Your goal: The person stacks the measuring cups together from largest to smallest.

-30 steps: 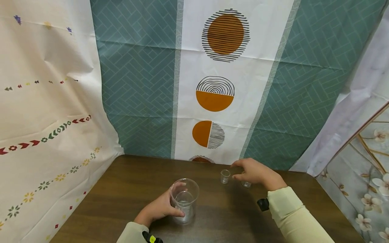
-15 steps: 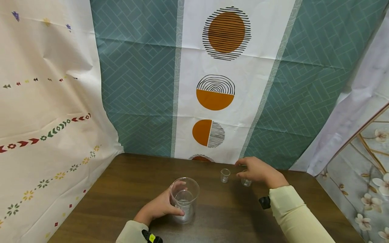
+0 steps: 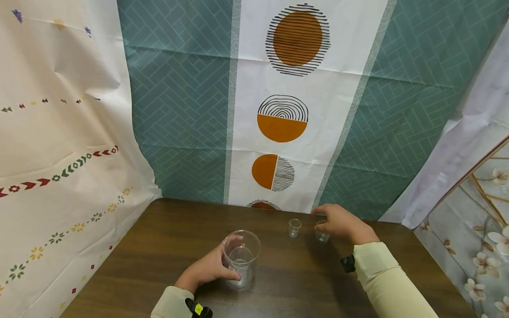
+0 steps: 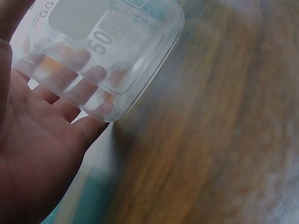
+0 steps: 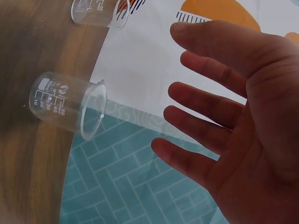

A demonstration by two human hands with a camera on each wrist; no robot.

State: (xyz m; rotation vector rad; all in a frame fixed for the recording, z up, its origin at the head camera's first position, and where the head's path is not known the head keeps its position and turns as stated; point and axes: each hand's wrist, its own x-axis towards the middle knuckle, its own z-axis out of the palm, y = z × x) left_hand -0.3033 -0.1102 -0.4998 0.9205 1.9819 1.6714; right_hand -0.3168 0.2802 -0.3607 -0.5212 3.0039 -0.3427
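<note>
My left hand (image 3: 207, 267) grips a large clear glass beaker (image 3: 251, 252) from its left side, thumb in front and fingers behind. A smaller vessel (image 3: 240, 256) shows nested inside it. In the left wrist view the beaker (image 4: 140, 60) bears a printed 500. Above and behind a small glass beaker (image 3: 322, 236) at the back right, my right hand (image 3: 339, 222) hovers with fingers apart and nothing in them. The right wrist view shows that beaker (image 5: 63, 103) upright on the table, with a scale up to 50, a gap away from the fingertips.
Another small beaker (image 3: 294, 229) stands just left of the right hand. The dark wooden table (image 3: 175, 238) ends at a patterned cloth backdrop (image 3: 183, 132). Hanging cloths close off the left and right sides.
My right hand has drawn slightly to the right, from near the gap between the two small beakers to over the right-hand one. The left hand keeps its hold on the large beaker.
</note>
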